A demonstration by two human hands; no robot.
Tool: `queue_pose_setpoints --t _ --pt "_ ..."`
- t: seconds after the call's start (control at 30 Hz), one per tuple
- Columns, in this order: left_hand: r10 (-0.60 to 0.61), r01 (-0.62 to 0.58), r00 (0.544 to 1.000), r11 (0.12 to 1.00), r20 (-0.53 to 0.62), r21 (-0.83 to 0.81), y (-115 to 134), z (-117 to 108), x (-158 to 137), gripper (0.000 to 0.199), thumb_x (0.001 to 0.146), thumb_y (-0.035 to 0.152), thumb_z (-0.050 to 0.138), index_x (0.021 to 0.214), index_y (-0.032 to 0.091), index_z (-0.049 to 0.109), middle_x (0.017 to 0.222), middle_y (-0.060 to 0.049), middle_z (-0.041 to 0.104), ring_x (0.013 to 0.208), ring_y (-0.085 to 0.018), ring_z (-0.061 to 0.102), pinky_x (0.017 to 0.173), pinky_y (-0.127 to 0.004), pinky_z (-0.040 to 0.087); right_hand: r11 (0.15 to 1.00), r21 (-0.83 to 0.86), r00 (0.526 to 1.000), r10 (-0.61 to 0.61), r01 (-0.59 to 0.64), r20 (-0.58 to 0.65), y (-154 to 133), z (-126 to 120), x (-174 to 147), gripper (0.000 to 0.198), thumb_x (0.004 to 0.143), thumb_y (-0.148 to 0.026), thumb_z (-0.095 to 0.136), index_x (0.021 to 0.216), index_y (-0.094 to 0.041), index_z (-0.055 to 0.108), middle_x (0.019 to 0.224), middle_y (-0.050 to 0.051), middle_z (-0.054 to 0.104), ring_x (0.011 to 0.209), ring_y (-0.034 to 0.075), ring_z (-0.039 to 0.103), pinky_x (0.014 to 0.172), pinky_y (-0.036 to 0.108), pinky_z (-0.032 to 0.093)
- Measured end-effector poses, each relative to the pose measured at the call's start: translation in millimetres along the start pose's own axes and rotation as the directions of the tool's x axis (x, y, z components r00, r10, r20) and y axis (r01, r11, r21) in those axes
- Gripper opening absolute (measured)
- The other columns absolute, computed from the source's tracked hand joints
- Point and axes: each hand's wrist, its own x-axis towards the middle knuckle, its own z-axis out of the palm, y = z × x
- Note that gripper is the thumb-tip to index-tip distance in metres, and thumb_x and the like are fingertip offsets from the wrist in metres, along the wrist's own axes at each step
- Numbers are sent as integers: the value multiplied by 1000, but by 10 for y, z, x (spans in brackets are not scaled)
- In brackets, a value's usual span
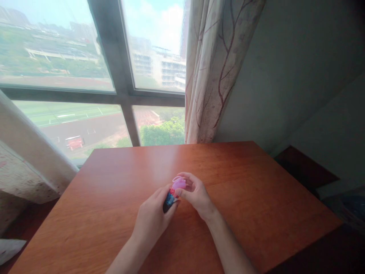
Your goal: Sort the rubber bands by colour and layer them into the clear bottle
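Over the middle of the table I hold a small bottle-shaped item (170,199) with a dark blue and red printed body. Its top is a rounded pink cap (179,183) with a thin pale loop on it. My left hand (152,209) is closed round the body, thumb on the near side. Fingers and thumb of my right hand (195,192) grip the pink cap from the right. The item leans, its cap end pointing away from me. My fingers hide parts of both body and cap, and what is printed is too small to read.
The brown wooden table (242,182) reaches to a window (122,76) at the back. Patterned curtains (208,68) hang on either side. A dark brown panel (308,167) is beyond the table's right edge. Something white (11,249) lies low at the left.
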Motion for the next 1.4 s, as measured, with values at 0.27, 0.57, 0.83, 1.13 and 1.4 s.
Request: queue_pose_setpoints --t 0.27,0.57,0.83,1.13,1.4 --pt "-88 167 975 896 203 -412 53 -45 30 47 84 42 63 126 20 61 109 -7 72 96 -23 66 86 -32 52 996 42 997 -75 75 6 -53 -53 -11 37 72 -39 81 103 -21 71 97 3 70 87 18 63 80 29 50" --pt "-79 345 900 730 429 -589 35 -35 46 44 82 52 64 103 13 69 84 -5 67 79 -19 60 71 -27 50 980 189 997 -55 63 -51 -43 -97 6 40 75 -46 79 104 -19 71 93 3 69 80 16 60 78 28 47" --pt "-127 275 939 834 319 -478 45 -7 29 43 84 44 63 114 13 65 79 -1 62 71 -14 54 65 -23 44 988 145 995 -33 47 -99 0 -71 21 38 77 -44 78 105 -18 71 96 4 71 88 18 63 85 30 48" --pt "-352 385 914 596 203 -704 29 17 93 49 73 53 73 102 15 65 97 -8 74 94 -24 68 84 -33 53 996 -27 994 -84 82 -69 38 75 -138 51 87 -46 65 133 -27 52 134 9 56 115 23 56 96 38 49" --pt "-410 402 892 522 193 -752 98 17 65 49 73 50 74 105 15 60 107 -10 73 101 -25 69 86 -33 55 804 -553 935 -335 217 -120 281 443 -487 59 78 -17 69 135 -29 55 136 8 56 127 29 49 112 44 36"
